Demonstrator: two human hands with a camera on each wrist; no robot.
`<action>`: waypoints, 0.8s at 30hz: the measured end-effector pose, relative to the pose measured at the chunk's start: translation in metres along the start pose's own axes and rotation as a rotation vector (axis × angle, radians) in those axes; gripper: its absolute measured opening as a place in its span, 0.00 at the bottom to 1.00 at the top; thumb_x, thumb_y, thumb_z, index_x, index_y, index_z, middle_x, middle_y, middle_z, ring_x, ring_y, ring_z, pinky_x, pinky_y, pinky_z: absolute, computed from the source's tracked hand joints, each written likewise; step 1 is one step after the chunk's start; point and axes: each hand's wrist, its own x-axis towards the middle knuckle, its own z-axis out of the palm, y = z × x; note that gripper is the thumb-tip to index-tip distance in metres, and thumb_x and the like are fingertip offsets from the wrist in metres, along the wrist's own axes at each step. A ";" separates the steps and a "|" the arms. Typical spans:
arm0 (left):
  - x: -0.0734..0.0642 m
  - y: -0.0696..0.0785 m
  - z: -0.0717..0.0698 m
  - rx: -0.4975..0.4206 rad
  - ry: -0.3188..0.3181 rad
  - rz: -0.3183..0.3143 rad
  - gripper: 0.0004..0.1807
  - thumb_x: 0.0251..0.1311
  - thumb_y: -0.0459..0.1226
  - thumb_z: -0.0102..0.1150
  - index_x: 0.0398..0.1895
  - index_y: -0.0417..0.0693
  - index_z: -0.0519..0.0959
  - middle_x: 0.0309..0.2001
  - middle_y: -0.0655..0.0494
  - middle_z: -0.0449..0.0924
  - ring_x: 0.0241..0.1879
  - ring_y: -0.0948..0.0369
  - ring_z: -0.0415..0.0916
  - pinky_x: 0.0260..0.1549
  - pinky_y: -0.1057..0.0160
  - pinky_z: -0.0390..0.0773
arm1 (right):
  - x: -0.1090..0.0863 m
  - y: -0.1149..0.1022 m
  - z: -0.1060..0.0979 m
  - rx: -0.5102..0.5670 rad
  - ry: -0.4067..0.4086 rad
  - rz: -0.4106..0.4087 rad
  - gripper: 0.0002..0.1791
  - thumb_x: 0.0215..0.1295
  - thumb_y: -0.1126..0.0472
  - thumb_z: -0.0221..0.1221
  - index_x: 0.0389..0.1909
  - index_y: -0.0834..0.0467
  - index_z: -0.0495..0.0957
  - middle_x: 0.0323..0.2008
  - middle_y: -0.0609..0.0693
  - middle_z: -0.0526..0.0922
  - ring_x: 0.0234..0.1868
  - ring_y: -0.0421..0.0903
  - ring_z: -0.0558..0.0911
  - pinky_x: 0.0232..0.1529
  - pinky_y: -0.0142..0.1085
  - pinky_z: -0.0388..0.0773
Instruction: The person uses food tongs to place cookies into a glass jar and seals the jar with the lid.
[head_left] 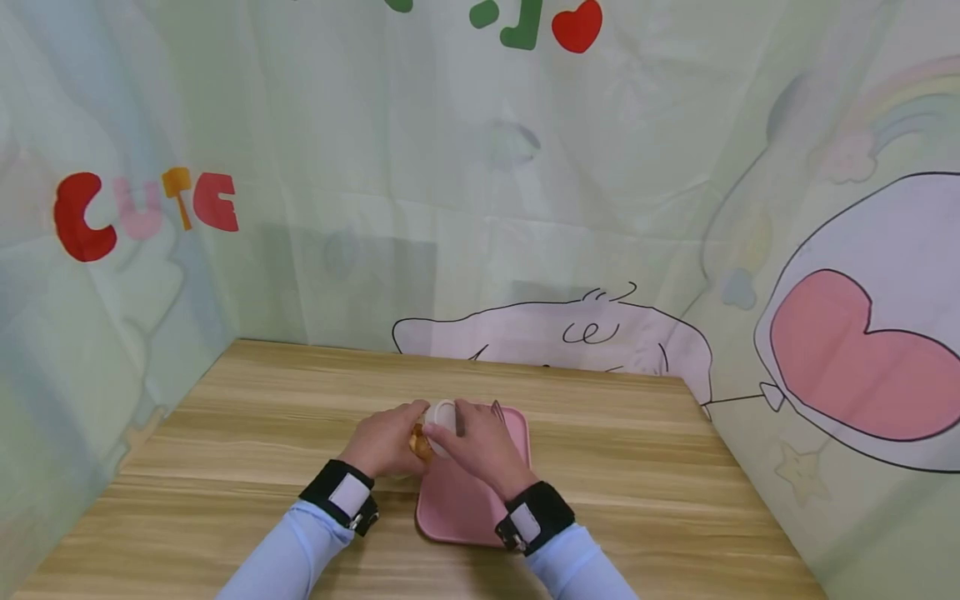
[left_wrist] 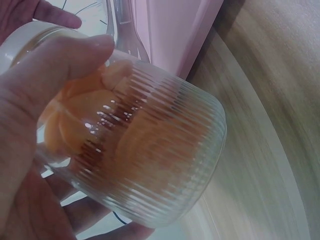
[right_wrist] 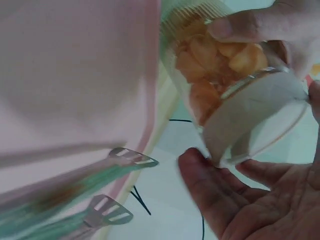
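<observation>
A clear ribbed jar (left_wrist: 165,145) with orange, segment-like pieces inside is held tilted above the left side of a pink tray (head_left: 457,508). My left hand (head_left: 384,440) grips the jar's body, thumb on one side and fingers round the other. My right hand (head_left: 487,443) is at the jar's white lid (right_wrist: 255,117), its fingertips and thumb at the lid's edge. The lid sits on the jar's mouth. Near the right hand, a utensil with slotted metal ends (right_wrist: 107,212) and greenish parts, looking like tongs, lies over the tray; much of it is hidden.
The tray lies on a wood-grain table (head_left: 637,467). Behind and beside the table hangs a pale printed cloth (head_left: 360,167) with cartoon drawings and letters, meeting the table's back edge.
</observation>
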 end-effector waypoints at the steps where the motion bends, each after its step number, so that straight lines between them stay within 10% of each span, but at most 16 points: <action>1: 0.000 0.000 0.000 0.000 0.000 0.002 0.36 0.30 0.45 0.75 0.49 0.56 0.70 0.38 0.61 0.78 0.31 0.63 0.73 0.30 0.59 0.75 | 0.000 0.000 -0.002 -0.003 -0.008 -0.001 0.49 0.55 0.27 0.49 0.67 0.59 0.62 0.60 0.62 0.72 0.58 0.54 0.74 0.55 0.50 0.74; 11: 0.000 0.002 -0.001 0.011 -0.003 0.002 0.39 0.30 0.46 0.75 0.53 0.55 0.69 0.40 0.61 0.78 0.33 0.62 0.73 0.33 0.58 0.76 | 0.002 0.004 -0.011 0.017 -0.118 -0.106 0.45 0.56 0.41 0.61 0.71 0.48 0.54 0.68 0.55 0.62 0.62 0.51 0.70 0.58 0.48 0.71; 24: 0.000 0.003 0.000 0.024 0.000 -0.003 0.35 0.31 0.46 0.74 0.49 0.56 0.70 0.38 0.61 0.78 0.30 0.63 0.71 0.29 0.60 0.74 | 0.002 0.001 -0.003 -0.010 -0.010 0.015 0.47 0.57 0.28 0.49 0.64 0.62 0.65 0.59 0.62 0.74 0.60 0.56 0.73 0.58 0.50 0.71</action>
